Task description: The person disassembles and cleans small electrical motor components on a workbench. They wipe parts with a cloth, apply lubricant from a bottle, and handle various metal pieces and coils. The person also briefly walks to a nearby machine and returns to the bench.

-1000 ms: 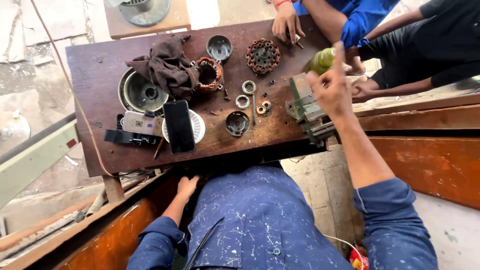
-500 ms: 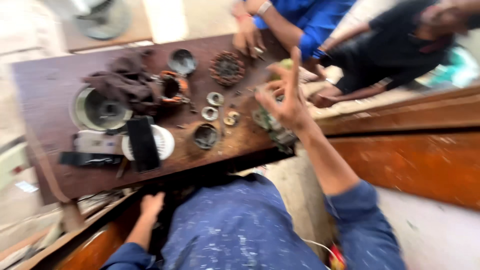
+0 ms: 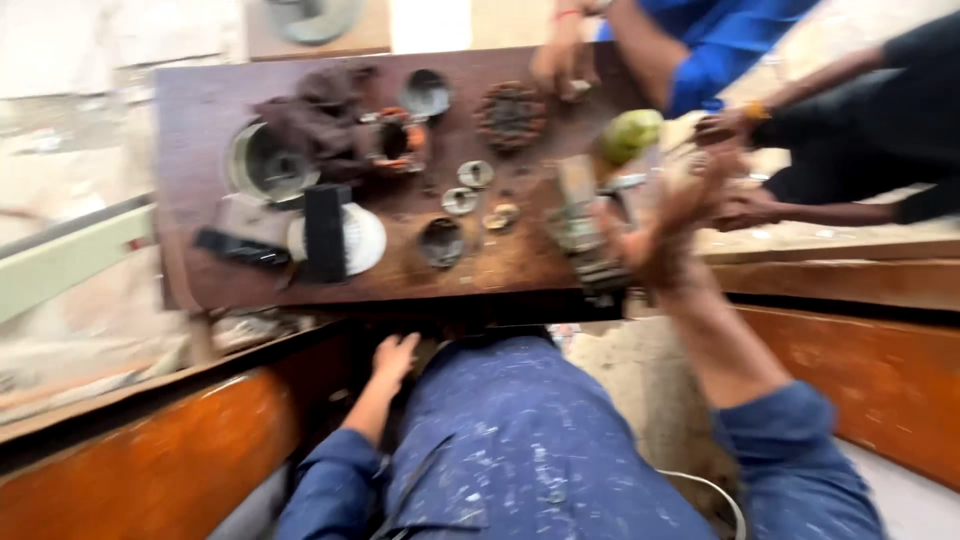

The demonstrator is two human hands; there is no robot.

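right hand (image 3: 668, 222): mine, raised over the bench's right end, green-handled tool (image 3: 628, 135) clamped in my fingers
tool axis: blurred, handle end points up-left, away from me
left hand (image 3: 395, 357): open, fingers apart, resting below the wooden bench (image 3: 200, 110) near edge
metal block (image 3: 580, 225): on the bench, just under my right hand

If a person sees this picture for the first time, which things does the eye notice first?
First comes the dark wooden board crowded with round metal parts, such as the toothed ring near its far edge. At the board's right end the right hand is raised beside a green object. The left hand rests below the board's near edge.
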